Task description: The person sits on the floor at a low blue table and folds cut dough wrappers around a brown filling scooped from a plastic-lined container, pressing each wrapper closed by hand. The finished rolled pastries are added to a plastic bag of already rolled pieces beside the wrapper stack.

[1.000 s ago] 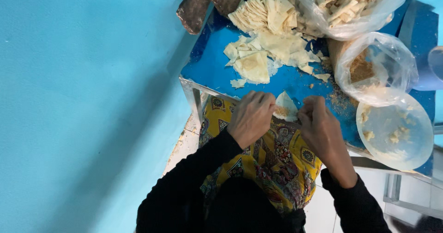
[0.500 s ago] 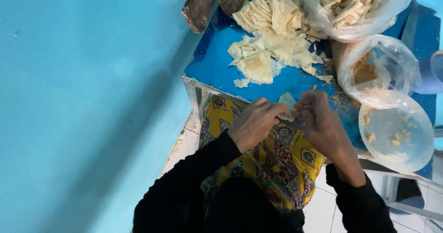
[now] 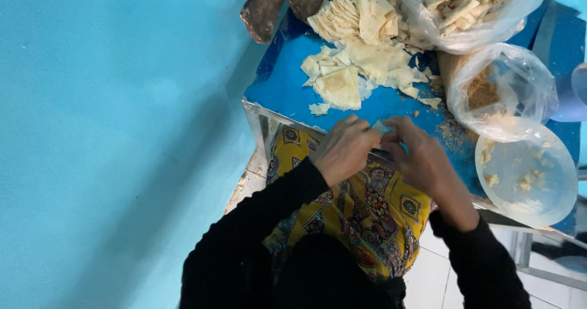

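Note:
My left hand (image 3: 344, 148) and my right hand (image 3: 417, 154) meet at the near edge of a blue table (image 3: 287, 89), fingers pinched together around a small pale pastry sheet (image 3: 380, 126) that is mostly hidden between them. Both arms wear black sleeves. Just beyond my hands lies a loose heap of cream pastry sheets (image 3: 348, 76), with a fanned stack of cut sheets (image 3: 342, 18) behind it.
A clear bag of rolled pastry sticks (image 3: 465, 6) sits at the far right. A clear bag with brown filling (image 3: 495, 92) and a round translucent bowl (image 3: 529, 174) stand at the right. A turquoise wall (image 3: 110, 131) fills the left. Yellow patterned cloth (image 3: 361, 211) covers my lap.
My hands have closed in on each other, and the pastry sheet that showed between them a second ago is now almost wholly covered by my fingers.

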